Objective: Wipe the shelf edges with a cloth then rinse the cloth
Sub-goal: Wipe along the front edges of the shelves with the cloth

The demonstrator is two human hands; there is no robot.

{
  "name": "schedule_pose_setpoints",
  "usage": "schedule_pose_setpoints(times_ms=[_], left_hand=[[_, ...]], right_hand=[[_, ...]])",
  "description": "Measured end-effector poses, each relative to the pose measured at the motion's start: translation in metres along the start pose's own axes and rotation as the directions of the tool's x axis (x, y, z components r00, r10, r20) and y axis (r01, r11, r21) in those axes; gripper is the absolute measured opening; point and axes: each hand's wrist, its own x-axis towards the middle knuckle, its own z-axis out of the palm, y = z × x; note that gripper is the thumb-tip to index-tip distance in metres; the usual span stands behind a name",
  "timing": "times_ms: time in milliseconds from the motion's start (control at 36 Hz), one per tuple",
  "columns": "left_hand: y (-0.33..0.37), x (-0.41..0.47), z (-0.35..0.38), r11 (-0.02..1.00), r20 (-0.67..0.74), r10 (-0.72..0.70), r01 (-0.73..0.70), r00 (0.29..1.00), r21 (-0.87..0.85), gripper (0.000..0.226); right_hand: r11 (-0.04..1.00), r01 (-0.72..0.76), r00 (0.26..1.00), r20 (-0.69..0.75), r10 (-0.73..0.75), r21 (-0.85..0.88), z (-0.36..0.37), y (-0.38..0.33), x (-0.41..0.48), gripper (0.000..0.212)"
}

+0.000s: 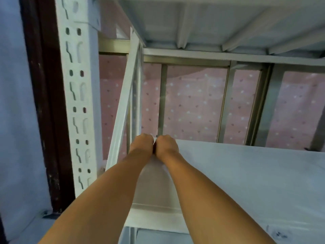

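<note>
Hands reach side by side to the far left corner of the white shelf [237, 173], the left hand [141, 144] touching the right hand [167, 145], both curled into fists. Only a sliver of white shows between the knuckles, too small to tell if it is the cloth. Bare shelf stretches right; the slotted post [79, 103] stands left.
</note>
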Motion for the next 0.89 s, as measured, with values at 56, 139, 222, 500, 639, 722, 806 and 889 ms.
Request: schedule_pose_setpoints(times_ms=[56, 139, 222, 500, 639, 722, 806, 889], left_hand=[[0.002, 0.017, 0.003, 1.0, 0.011, 0.003, -0.003, 1.0, 0.014, 0.019], [0.006, 0.038, 0.008, 1.0, 0.029, -0.008, 0.008, 1.0, 0.017, 0.022], [0.007, 0.058, 0.017, 1.0, 0.039, -0.028, 0.028, 0.999, 0.0, 0.02], [0.001, 0.109, 0.038, 0.998, -0.007, 0.002, -0.002, 1.0, -0.066, 0.012], [0.004, 0.12, 0.044, 0.994, -0.013, -0.003, 0.001, 1.0, -0.106, 0.016], [0.005, 0.121, 0.044, 0.996, -0.017, 0.017, -0.018, 1.0, -0.083, 0.017], [0.005, 0.117, 0.042, 0.999, 0.0, 0.024, -0.024, 1.0, -0.04, 0.017], [0.003, 0.114, 0.037, 1.0, 0.01, 0.016, -0.016, 1.0, -0.003, 0.019]], right_hand=[[1.0, 0.009, 1.0, -0.02, -0.009, 0.006, 0.004, 0.004, 0.016, 0.023], [1.0, 0.007, 1.0, -0.026, -0.007, -0.001, 0.012, 0.01, 0.038, 0.022], [1.0, 0.005, 1.0, -0.014, -0.005, 0.004, 0.02, 0.016, 0.062, 0.019], [0.999, 0.041, 0.998, -0.05, -0.041, 0.001, 0.041, 0.032, 0.117, 0.02], [0.999, 0.029, 0.998, -0.063, -0.028, 0.021, 0.049, 0.038, 0.124, 0.02], [0.998, 0.002, 0.998, -0.065, 0.002, 0.062, 0.048, 0.043, 0.126, 0.025], [0.996, -0.008, 0.999, -0.049, 0.013, 0.094, 0.05, 0.043, 0.123, 0.026], [0.994, -0.008, 0.999, -0.04, 0.013, 0.112, 0.048, 0.039, 0.12, 0.026]])
